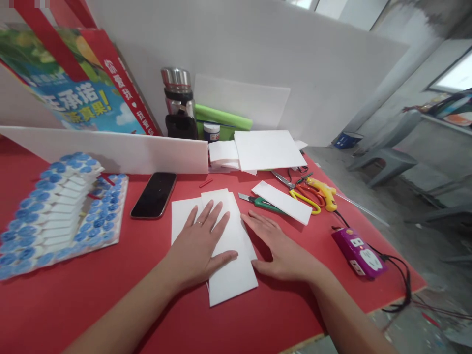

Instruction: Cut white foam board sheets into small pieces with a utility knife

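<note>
"On the red tabletop [110, 265], what is under the person's hands?"

"Flat, overlapping white boards [230, 275]. The left hand [195, 246] lies palm down across them, its fingers spread apart, a ring on one. It presses flat and grips nothing."

"And the right hand [282, 250]?"

"It's at the right edge of the boards, its thumb held apart from its fingers. The fingertips and thumb tip meet that edge, with nothing clamped between them."

"What lies to the left of the boards?"

"Nearby, a black smartphone [154, 195], screen up. Well beyond it is a white piece covered in rows of blue rosettes [27, 231]."

"And to their right?"

"Near them, a green-handled utility knife [267, 204] with its blade out, partly beneath a narrow white strip [282, 200]. Farther right come scissors with yellow and orange handles [315, 210], a yellow glue gun [327, 195] and a purple power block with a white socket [359, 253]."

"Anything past their far end?"

"Just beyond them, a short red stick [205, 183]. Farther back, a steel-topped bottle [177, 93] stands upright, left of the boards, and a pile of white sheets [271, 150] lies to their right."
</note>
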The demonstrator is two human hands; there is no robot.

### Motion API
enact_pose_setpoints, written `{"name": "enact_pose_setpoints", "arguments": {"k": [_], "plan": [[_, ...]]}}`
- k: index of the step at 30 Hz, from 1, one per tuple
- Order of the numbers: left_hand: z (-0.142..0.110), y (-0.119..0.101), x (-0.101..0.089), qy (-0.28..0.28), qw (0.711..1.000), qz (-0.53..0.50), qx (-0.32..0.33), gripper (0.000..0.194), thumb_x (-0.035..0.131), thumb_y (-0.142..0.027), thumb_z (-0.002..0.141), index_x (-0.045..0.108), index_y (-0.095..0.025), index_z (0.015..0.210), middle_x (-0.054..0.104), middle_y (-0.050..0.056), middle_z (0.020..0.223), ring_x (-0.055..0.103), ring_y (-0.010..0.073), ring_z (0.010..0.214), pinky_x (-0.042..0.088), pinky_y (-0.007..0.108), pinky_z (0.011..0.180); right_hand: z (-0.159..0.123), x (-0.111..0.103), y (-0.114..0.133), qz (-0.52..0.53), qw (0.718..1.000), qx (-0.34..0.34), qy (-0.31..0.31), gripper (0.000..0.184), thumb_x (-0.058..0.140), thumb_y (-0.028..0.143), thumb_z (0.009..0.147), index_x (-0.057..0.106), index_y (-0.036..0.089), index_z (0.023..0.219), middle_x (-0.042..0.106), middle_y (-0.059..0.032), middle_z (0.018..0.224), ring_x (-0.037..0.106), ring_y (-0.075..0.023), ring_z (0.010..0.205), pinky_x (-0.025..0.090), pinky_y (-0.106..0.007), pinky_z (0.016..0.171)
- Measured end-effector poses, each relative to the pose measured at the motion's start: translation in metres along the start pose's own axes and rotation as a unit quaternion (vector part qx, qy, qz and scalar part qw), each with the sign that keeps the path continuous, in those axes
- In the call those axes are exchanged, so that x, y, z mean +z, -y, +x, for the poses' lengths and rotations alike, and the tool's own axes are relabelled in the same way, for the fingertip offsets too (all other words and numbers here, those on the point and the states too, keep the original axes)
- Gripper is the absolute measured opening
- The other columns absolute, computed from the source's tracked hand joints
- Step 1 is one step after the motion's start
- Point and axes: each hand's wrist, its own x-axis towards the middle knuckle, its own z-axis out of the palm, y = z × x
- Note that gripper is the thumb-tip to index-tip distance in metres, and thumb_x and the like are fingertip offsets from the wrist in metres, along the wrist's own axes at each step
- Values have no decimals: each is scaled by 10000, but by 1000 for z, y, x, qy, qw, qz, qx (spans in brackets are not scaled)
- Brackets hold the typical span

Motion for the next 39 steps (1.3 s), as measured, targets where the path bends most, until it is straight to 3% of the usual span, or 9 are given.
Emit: {"name": "enact_pose_setpoints", "arguments": {"k": [3,8,14,20,23,28,32,36,39], "plan": [[0,-1,-4,14,1000,-8,-8,845,348,-740,994,390,-168,1615,254,165,1716,181,388,1602,198,625,1264,-2,-1,-1,8,1000,7,2,950,691,334,857,226,225,1679,230,-85,1740,154,-301,1616,226,-552,1288],[4,-1,-11,11,999,-22,-33,574,304,-506,1086,492,-228,1552,368,115,1687,284,345,1578,269,608,1238,-8,-4,10,24,999,26,-35,859,647,520,948,242,296,1672,253,-64,1736,232,-306,1597,307,-554,1257],[18,-8,-13,-39,999,34,-16,451,359,-412,1076,651,-183,1332,619,152,1456,523,376,1379,227,644,1231,-6,6,32,-84,996,-14,-23,743,577,609,981,416,248,1609,364,-111,1688,230,-333,1595,219,-604,1276],[20,-18,-4,-94,995,7,-40,507,389,-441,1048,611,-104,1356,603,200,1434,488,415,1370,324,620,1179,-24,20,44,-113,991,66,0,1230,688,835,750,226,177,1680,231,-183,1722,130,-417,1603,160,-673,1274],[18,-17,-2,-108,993,-8,-43,440,408,-396,1039,630,-131,1311,617,176,1410,486,408,1359,361,608,1150,-30,27,48,-105,991,86,4,1266,673,853,746,183,163,1687,212,-189,1723,111,-417,1605,147,-679,1276],[20,-16,-3,-113,993,-9,-44,433,406,-413,1042,635,-130,1278,638,170,1348,492,399,1337,367,593,1142,-21,28,46,-98,993,70,-10,1093,607,766,878,208,136,1678,246,-192,1712,160,-375,1605,176,-647,1279],[21,-16,-4,-117,992,-11,-49,427,402,-426,1045,632,-145,1271,639,171,1335,499,391,1328,377,591,1121,-12,14,39,-100,994,46,-27,995,629,706,900,300,139,1649,369,-192,1669,309,-372,1562,247,-617,1262],[21,-16,-3,-110,993,-18,-44,415,406,-457,1046,647,-166,1218,642,167,1325,508,388,1316,374,600,1116,-3,-10,17,-119,981,62,-141,617,502,505,1034,474,154,1541,573,-170,1526,540,-326,1400,443,-518,1144],[23,-14,-4,-110,993,-20,-40,436,434,-492,1032,650,-170,1232,638,172,1355,500,403,1323,331,635,1143,7,-27,-3,-195,960,86,-181,400,492,300,1035,600,142,1387,659,-158,1386,603,-305,1280,475,-457,1077]]}}
